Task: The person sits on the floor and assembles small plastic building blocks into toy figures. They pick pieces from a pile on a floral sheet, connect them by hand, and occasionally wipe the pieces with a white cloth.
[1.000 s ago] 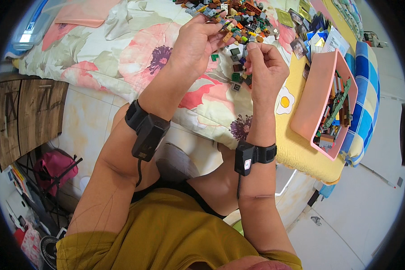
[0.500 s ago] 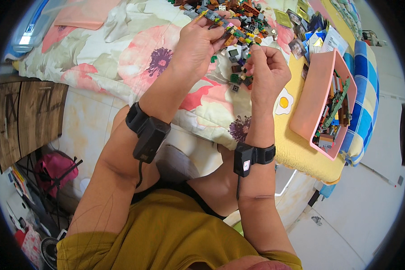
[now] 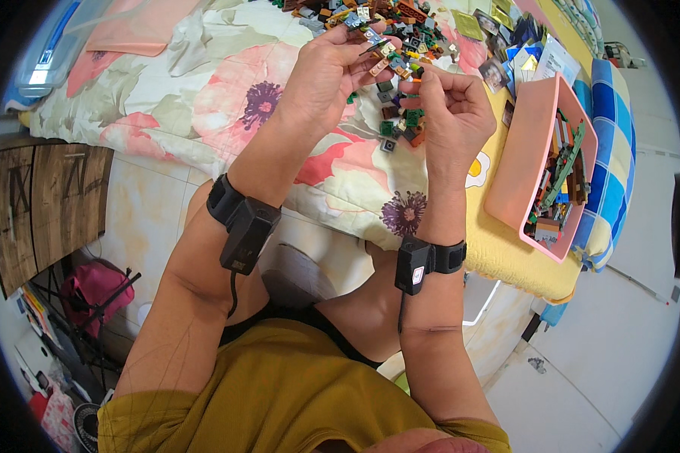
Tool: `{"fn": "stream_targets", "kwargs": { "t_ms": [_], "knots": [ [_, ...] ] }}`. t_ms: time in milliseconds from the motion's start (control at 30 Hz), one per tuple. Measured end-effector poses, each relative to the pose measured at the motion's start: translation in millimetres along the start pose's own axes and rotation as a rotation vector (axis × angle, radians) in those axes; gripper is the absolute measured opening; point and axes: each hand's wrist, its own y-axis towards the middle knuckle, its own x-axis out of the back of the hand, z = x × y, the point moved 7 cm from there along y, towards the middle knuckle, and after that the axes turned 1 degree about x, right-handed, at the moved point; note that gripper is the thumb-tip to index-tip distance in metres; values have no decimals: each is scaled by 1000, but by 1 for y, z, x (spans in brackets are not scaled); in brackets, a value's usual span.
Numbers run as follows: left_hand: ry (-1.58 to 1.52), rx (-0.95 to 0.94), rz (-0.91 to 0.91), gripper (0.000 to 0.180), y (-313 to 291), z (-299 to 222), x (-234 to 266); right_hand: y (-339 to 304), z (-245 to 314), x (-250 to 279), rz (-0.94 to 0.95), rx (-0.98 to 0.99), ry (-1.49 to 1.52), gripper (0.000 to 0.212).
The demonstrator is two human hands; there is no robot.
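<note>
My left hand [image 3: 317, 87] is closed around a narrow strip of joined toy building bricks [image 3: 382, 51] in grey, white, tan and other colours. The strip slants down to the right, over the bed. At its lower right end, beside a small yellow-green piece, my right hand [image 3: 459, 109] is pinched, thumb against fingers. What sits between those fingertips is too small to make out. Beneath both hands lie loose building bricks [image 3: 412, 121], dark grey, green and brown. A larger heap of mixed bricks [image 3: 409, 13] spreads beyond my left hand.
A pink bin [image 3: 506, 162] with more bricks leans on its side at the right, by a blue checked cushion [image 3: 610, 151]. Cards and packets [image 3: 533, 60] lie behind it. A clear plastic box [image 3: 45, 57] is at the far left on the flowered bedspread [image 3: 166, 98].
The brick strip has turned in my left hand, showing more of its studded pieces. My right hand has shifted slightly right and down, its fingers still pinched near the strip's end.
</note>
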Motion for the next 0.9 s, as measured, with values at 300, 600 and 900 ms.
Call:
{"fn": "stream_targets", "kwargs": {
  "t_ms": [300,600,900],
  "knots": [
    [86,-11,39,34,-1,-1,-7,0,0,-1,57,0,0,8],
    [208,-61,38,36,-1,-3,-9,0,-2,-1,54,-37,-19,7],
    [169,0,29,35,-1,3,-8,5,-7,9,34,-201,43,12]
  ]
}}
